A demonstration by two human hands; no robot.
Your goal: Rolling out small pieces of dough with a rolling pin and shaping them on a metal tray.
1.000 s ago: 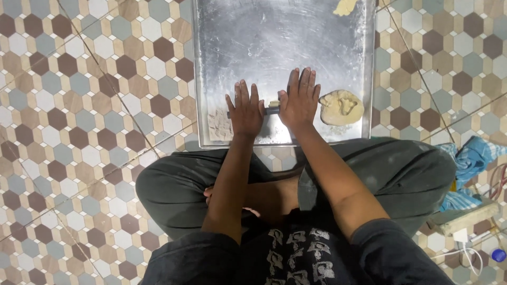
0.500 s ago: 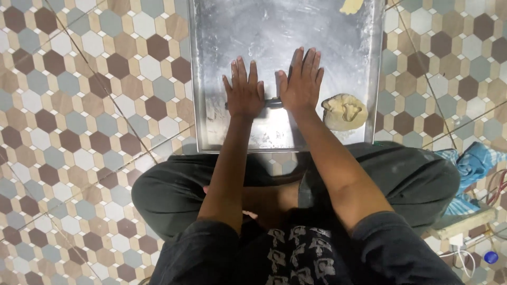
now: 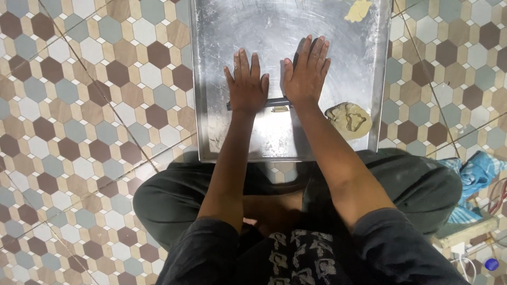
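A large metal tray (image 3: 211,79) lies on the tiled floor in front of my crossed legs. My left hand (image 3: 246,84) and my right hand (image 3: 306,71) press flat, fingers spread, on a thin dark rod (image 3: 274,102) that lies across the tray; only its middle and left end show. A small bit of pale dough (image 3: 280,109) peeks out below the rod between my wrists. A flattened lump of tan dough (image 3: 349,119) rests on the tray just right of my right wrist. Another dough piece (image 3: 358,10) sits at the tray's far right corner.
The floor is hexagon tiles in brown, grey and cream (image 3: 90,121). A blue cloth (image 3: 478,174) and a wooden piece (image 3: 467,232) lie at my right. A small blue cap (image 3: 491,264) sits at the lower right corner.
Both hands have pushed forward, away from me, up the tray with the rod under the palms. The dough lump at the right has stayed put.
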